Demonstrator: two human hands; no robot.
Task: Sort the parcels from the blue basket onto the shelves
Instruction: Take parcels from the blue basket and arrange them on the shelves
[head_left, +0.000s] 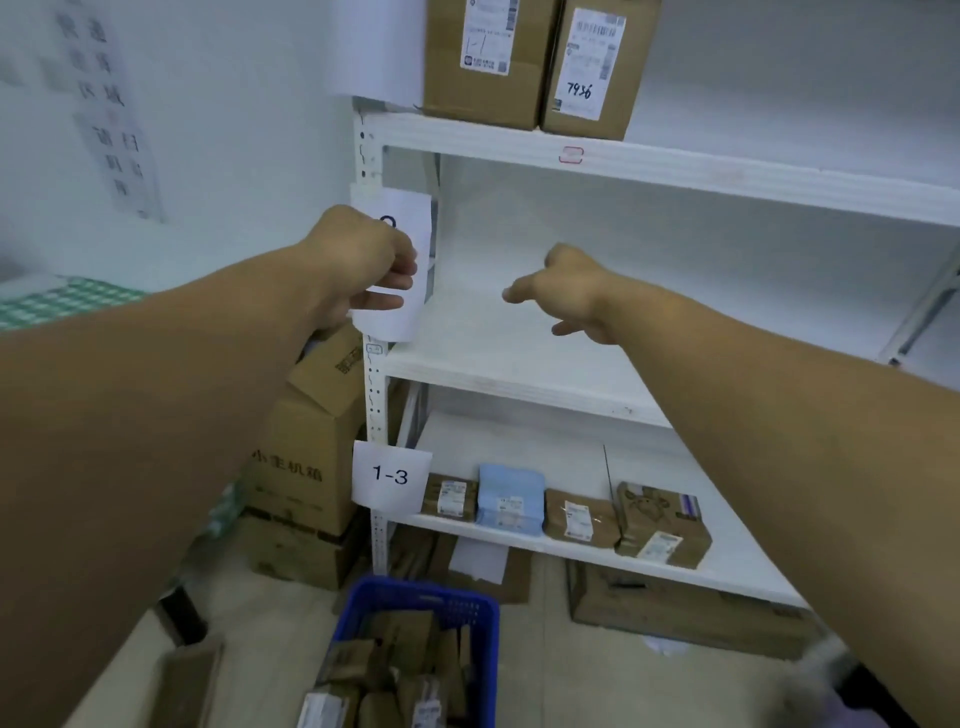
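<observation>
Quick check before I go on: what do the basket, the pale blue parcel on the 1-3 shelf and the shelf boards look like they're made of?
Blue basket: looks like rigid moulded plastic, going by its gridded wall and uniform colour. Pale blue parcel: probably a soft poly mailer, with matte, slightly puffy, rounded edges; the brown parcels beside it look like cardboard. Shelf boards: smooth matte white, possibly painted or laminated board; the perforated upright looks like painted metal.

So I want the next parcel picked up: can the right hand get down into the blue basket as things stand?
Probably yes. The right hand is empty and open over the bare middle shelf, and the blue basket sits open-topped on the floor below, nothing covering its parcels.
</observation>
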